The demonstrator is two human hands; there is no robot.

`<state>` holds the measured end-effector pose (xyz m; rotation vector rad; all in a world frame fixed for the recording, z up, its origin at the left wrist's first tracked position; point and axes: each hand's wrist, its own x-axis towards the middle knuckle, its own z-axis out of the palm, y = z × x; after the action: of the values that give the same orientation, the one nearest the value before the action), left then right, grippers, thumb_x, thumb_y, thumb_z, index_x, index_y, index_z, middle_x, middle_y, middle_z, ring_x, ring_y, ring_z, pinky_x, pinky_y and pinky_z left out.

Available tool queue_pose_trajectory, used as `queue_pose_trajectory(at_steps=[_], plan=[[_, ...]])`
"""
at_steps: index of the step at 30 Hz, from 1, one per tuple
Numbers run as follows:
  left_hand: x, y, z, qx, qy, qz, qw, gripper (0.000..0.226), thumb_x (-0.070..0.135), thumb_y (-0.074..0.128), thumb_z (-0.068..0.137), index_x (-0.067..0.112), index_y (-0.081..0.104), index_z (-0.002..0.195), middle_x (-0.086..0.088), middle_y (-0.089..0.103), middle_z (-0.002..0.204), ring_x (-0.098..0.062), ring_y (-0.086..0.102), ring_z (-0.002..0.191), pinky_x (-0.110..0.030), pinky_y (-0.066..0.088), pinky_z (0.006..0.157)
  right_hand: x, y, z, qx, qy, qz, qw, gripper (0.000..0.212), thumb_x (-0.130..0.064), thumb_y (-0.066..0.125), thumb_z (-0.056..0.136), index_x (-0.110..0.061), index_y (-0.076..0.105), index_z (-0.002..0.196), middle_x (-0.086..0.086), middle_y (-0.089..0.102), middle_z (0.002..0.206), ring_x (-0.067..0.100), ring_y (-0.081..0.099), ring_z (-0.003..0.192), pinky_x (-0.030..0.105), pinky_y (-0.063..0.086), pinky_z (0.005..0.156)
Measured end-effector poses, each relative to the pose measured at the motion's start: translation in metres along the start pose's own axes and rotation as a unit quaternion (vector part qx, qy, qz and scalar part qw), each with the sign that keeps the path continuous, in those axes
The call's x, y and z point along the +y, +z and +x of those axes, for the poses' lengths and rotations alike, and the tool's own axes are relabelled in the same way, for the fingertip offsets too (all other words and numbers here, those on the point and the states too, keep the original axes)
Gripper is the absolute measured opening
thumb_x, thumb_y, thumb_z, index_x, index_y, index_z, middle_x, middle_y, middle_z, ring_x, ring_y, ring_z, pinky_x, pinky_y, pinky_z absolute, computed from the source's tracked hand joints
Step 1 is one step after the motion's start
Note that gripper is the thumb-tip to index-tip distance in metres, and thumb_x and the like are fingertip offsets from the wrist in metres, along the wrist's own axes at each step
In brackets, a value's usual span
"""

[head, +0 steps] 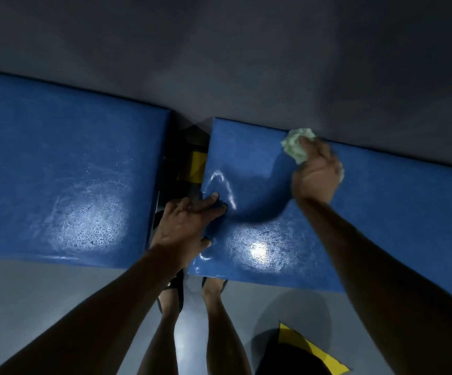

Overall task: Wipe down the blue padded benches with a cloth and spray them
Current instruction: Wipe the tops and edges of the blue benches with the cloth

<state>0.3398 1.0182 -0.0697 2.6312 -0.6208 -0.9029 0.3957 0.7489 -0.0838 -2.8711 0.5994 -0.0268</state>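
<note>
Two blue padded benches stand side by side against a grey wall: the left bench [65,174] and the right bench [381,212], with a narrow gap between them. My right hand [316,174] presses a crumpled pale green cloth [296,144] onto the far edge of the right bench, close to the wall. My left hand [187,226] rests flat on the near left corner of the right bench, fingers spread, denting the padding. Both bench tops shine with wet patches. No spray bottle is in view.
The grey wall [246,63] runs right behind the benches. A dark gap [184,163] between the benches shows something yellow inside. My feet in sandals [192,290] stand on the grey floor by the gap. A yellow marking [308,347] lies on the floor at lower right.
</note>
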Motion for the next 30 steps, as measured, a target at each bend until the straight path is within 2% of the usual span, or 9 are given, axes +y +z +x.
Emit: queue_pose_trajectory(at_steps=[3,7,9,14,19,24,26,28,30], plan=[[0.000,0.000,0.001,-0.007,-0.003,0.016,1.000,0.083,0.044,0.067,0.084,0.048,0.018,0.150,0.021,0.006,0.162,-0.021,0.035,0.131,-0.038,0.022,0.113,-0.061,0.015,-0.017,-0.031,-0.085,0.017,0.996,0.068,-0.014,0.050,0.060,-0.025,0.064,0.126,0.002,0.060,0.132,0.034,0.055,0.106,0.040,0.042,0.096],[0.000,0.003,0.001,-0.003,-0.008,0.020,1.000,0.082,0.046,0.066,0.084,0.047,0.018,0.151,0.021,0.008,0.162,-0.020,0.038,0.126,-0.038,0.024,0.111,-0.131,0.036,-0.016,-0.046,-0.203,-0.008,0.978,0.060,-0.010,0.039,0.071,-0.024,0.066,0.123,-0.001,0.061,0.129,0.031,0.056,0.109,0.045,0.044,0.097],[0.000,0.005,0.001,-0.001,-0.007,0.020,1.000,0.083,0.047,0.066,0.084,0.047,0.017,0.151,0.021,0.008,0.162,-0.019,0.038,0.125,-0.037,0.023,0.111,-0.144,0.039,-0.004,-0.073,-0.251,-0.046,0.964,0.051,-0.007,0.049,0.074,-0.026,0.069,0.118,-0.004,0.063,0.124,0.028,0.056,0.111,0.043,0.042,0.099],[0.000,0.004,0.000,0.009,-0.006,0.022,1.000,0.082,0.047,0.066,0.084,0.049,0.018,0.150,0.021,0.011,0.162,-0.020,0.039,0.125,-0.037,0.025,0.110,-0.114,0.026,-0.029,-0.106,-0.345,-0.043,0.932,0.054,-0.013,0.036,0.079,-0.025,0.066,0.122,-0.003,0.058,0.135,0.027,0.052,0.123,0.040,0.036,0.105],[0.002,0.002,-0.001,0.029,-0.008,0.005,1.000,0.080,0.044,0.068,0.083,0.048,0.023,0.150,0.020,0.016,0.161,-0.020,0.041,0.125,-0.036,0.024,0.108,-0.074,0.020,-0.046,-0.096,-0.432,-0.012,0.897,0.047,-0.014,0.048,0.084,-0.024,0.065,0.127,-0.004,0.060,0.135,0.026,0.056,0.120,0.040,0.043,0.099],[-0.003,0.010,-0.004,0.047,0.002,-0.028,0.998,0.082,0.040,0.075,0.077,0.046,0.032,0.147,0.021,0.019,0.160,-0.024,0.047,0.122,-0.038,0.026,0.108,-0.117,0.019,0.027,-0.112,-0.395,-0.085,0.908,0.066,-0.018,0.022,0.077,-0.027,0.062,0.128,-0.005,0.062,0.129,0.030,0.056,0.108,0.041,0.045,0.085],[-0.006,0.011,-0.004,0.049,0.003,-0.030,0.998,0.082,0.042,0.074,0.078,0.047,0.031,0.148,0.022,0.018,0.160,-0.022,0.047,0.122,-0.038,0.027,0.109,-0.120,0.025,0.029,-0.105,-0.383,-0.091,0.913,0.059,-0.010,0.030,0.080,-0.025,0.061,0.128,-0.005,0.061,0.130,0.031,0.054,0.109,0.043,0.045,0.087],[-0.006,0.011,-0.003,0.043,0.001,-0.024,0.999,0.082,0.044,0.071,0.079,0.049,0.027,0.148,0.024,0.015,0.160,-0.020,0.045,0.122,-0.038,0.027,0.109,-0.112,0.028,0.010,-0.089,-0.366,-0.034,0.926,0.058,0.000,0.047,0.077,-0.024,0.063,0.128,-0.004,0.059,0.134,0.031,0.054,0.113,0.045,0.046,0.091],[-0.005,0.010,-0.004,0.045,0.000,-0.016,0.999,0.080,0.044,0.070,0.079,0.049,0.028,0.148,0.023,0.019,0.160,-0.021,0.045,0.120,-0.038,0.029,0.108,-0.096,0.029,-0.023,-0.090,-0.381,0.031,0.920,0.056,0.000,0.048,0.078,-0.021,0.064,0.128,-0.002,0.059,0.137,0.031,0.055,0.112,0.045,0.047,0.091]])
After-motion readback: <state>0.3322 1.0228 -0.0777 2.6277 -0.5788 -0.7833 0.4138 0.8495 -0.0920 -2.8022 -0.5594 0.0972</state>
